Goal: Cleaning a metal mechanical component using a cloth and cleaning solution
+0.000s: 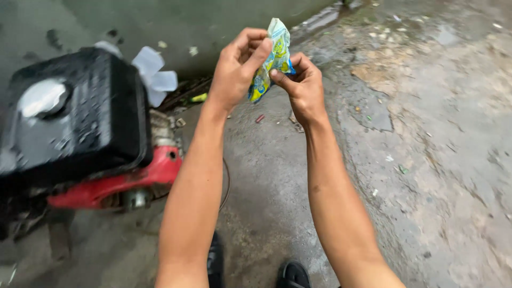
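Up there, held out at arm's length above the wet ground, is a small plastic sachet (273,61), yellow and blue with a pale, crinkled top. It hangs in the air, resting on nothing, pinched between both hands. The left hand (237,66) has its grip closed on the left side of the packet, thumb laid across the front and fingers curled behind. The right hand (304,85) is also clamped on it, thumb and forefinger nipping the lower right edge.

I would judge the packet to be very light, soft and limp, a thin film that creases wherever it is squeezed. Being glossy, and with everything around here damp, it looks likely to slip, so the sealed edges and corners seem the surest places to take hold, much as both hands do now.

Further out, down to the left on the concrete floor (426,160), sits a small engine (80,128) with a black tank, a silvery cap and a red base, a white fan (152,77) showing just behind it. Bits of litter lie scattered over the wet floor, and the toes of dark shoes (292,274) show at the near edge.
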